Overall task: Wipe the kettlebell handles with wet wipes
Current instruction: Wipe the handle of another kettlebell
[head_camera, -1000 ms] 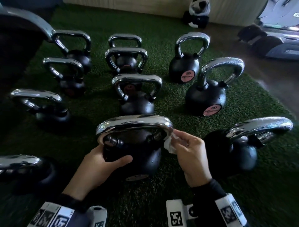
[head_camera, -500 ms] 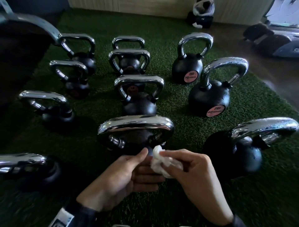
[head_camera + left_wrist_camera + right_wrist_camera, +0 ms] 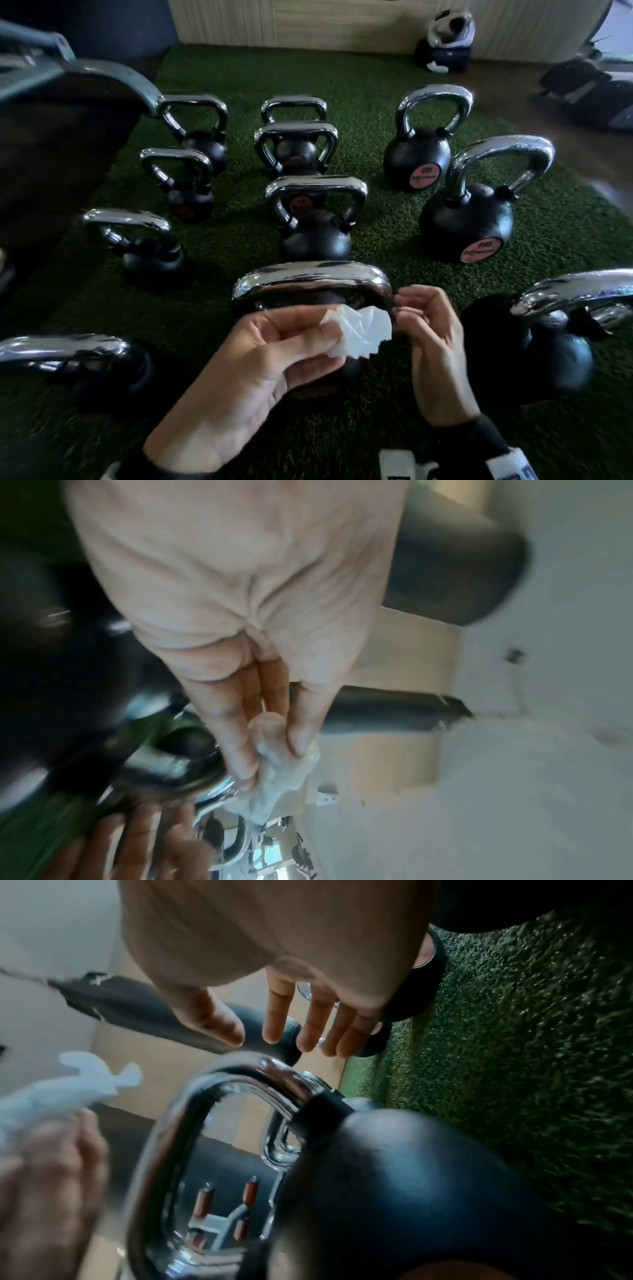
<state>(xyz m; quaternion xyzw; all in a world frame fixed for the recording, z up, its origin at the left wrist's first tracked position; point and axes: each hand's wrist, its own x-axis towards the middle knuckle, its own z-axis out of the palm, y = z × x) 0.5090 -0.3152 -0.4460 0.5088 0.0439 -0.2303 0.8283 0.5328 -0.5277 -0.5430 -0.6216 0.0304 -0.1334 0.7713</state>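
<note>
Pinching the crumpled wet wipe between thumb and fingertips, the left hand hovered just in front of the nearest kettlebell's chrome handle, with the wipe close to the handle's 5 o'clock corner but, as far as the head view showed, not pressed on it. The right hand held nothing; its fingers were loosely curled and apart, next to the same corner at about 3 o'clock of the wipe.

Judging from this, the wipe could slip out, since only a small fold of it sat between the fingertips and most of the wad hung free toward the right hand. A hard drag along the slick chrome might tear or bunch it, leaving part of the bar unwiped. The nearest kettlebell itself looked heavy and settled on the green turf, so tipping seemed unlikely.

Room was tight at 3 o'clock, where another kettlebell stood near the right wrist, and at 9 o'clock, where a chrome handle lay low. At 12 o'clock a further kettlebell stood just behind the handle. The opening under the bar appeared wide enough for fingers to pass through.
</note>
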